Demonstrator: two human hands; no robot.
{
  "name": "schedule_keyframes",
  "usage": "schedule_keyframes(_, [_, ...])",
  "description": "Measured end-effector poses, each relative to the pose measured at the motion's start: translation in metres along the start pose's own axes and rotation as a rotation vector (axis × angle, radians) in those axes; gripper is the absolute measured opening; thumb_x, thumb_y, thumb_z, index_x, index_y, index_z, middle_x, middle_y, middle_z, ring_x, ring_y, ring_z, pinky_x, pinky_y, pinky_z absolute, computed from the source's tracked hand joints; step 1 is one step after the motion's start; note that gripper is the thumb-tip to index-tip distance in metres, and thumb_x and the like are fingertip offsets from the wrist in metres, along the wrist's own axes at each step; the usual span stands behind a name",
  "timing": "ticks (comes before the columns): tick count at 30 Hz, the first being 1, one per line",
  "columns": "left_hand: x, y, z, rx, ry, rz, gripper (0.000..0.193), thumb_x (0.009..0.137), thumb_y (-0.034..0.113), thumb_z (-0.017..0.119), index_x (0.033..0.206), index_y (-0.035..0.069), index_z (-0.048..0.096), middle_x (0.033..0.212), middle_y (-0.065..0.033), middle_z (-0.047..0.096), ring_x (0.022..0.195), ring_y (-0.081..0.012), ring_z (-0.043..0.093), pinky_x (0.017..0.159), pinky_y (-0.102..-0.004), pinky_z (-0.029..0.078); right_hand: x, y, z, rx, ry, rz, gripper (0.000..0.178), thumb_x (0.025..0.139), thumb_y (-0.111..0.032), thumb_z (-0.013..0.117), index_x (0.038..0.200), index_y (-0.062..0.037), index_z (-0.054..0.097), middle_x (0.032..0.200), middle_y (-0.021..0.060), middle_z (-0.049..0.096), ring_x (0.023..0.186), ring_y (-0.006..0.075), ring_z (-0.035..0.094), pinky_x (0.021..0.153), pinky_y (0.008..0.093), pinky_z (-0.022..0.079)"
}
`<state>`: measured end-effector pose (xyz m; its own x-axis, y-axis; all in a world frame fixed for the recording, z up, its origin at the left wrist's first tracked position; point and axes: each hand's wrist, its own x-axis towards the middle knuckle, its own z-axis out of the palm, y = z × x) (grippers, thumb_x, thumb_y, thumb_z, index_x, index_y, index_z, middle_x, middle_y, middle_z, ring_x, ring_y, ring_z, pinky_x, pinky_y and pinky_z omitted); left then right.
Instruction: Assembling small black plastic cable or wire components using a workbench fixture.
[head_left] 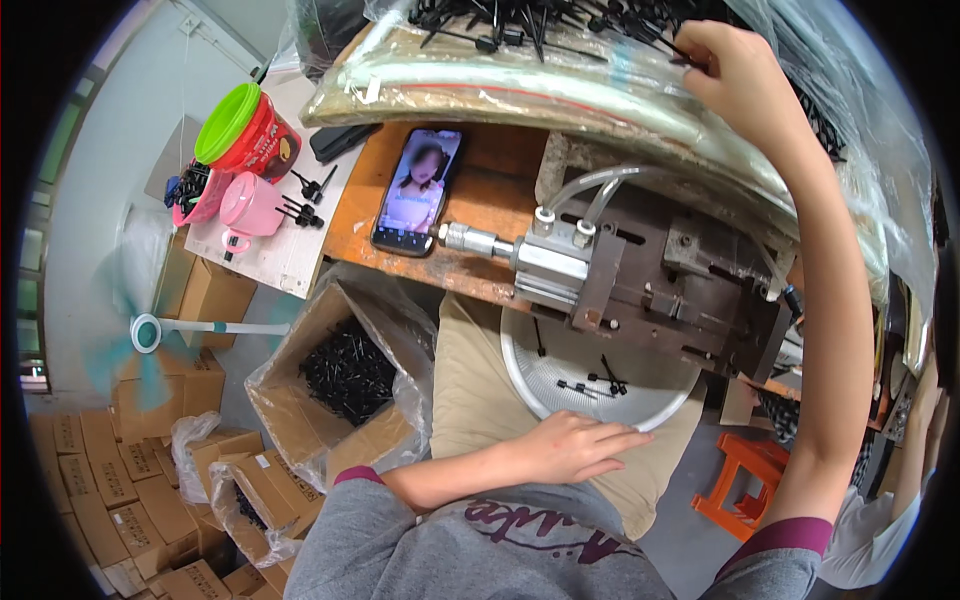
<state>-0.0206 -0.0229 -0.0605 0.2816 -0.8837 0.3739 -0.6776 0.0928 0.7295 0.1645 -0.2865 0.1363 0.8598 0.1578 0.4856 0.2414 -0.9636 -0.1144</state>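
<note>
My right hand (pixel 735 75) reaches up to the pile of black plastic parts (pixel 540 20), each with a thin stem and a thick head. Its thumb and forefinger are pinched on one black part (pixel 680 58) at the pile's edge. My left hand (pixel 570 447) lies at the near rim of a white round basin (pixel 530 395) on my lap, fingers stretched out and holding nothing. Several black parts (pixel 608 380) lie inside the basin. Above it, a metal pneumatic press fixture (pixel 690 290) with a silver cylinder (pixel 550 268) is mounted on the wooden bench, partly covering the basin.
A phone with a lit screen (pixel 418 190) lies on the bench (pixel 350 225). Left of it stand a red bucket (pixel 268 140) and a pink cup (pixel 250 205). Below are a carton of black parts (pixel 385 440), a fan (pixel 147 333), stacked cartons (pixel 140 500) and an orange stool (pixel 735 485).
</note>
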Motion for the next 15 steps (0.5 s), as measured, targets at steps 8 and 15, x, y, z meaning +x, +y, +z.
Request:
schedule_keyframes(8, [0.015, 0.006, -0.029, -0.053, 0.350, 0.005, 0.041, 0.082, 0.018, 0.069, 0.120, 0.007, 0.060, 0.089, -0.0046, 0.067, 0.066, -0.0184, 0.066, 0.059, -0.0289, 0.056, -0.056, -0.041, -0.014, -0.084, 0.422, -0.239, 0.019, 0.079, 0.002, 0.062, 0.097, -0.0039, 0.066, 0.090, 0.0075, 0.066, 0.070, 0.0215, 0.061, 0.061, 0.0293, 0.049])
schedule_keyframes(15, [0.047, 0.038, -0.090, -0.787, 0.666, -0.327, 0.045, 0.074, -0.006, 0.072, 0.117, -0.006, 0.059, 0.109, -0.0179, 0.062, 0.088, -0.0199, 0.067, 0.071, -0.0291, 0.058, -0.145, -0.101, -0.009, -0.135, 0.221, -0.375, 0.029, 0.067, -0.001, 0.065, 0.094, 0.0094, 0.068, 0.092, 0.0219, 0.064, 0.073, 0.0276, 0.064, 0.062, 0.0322, 0.055])
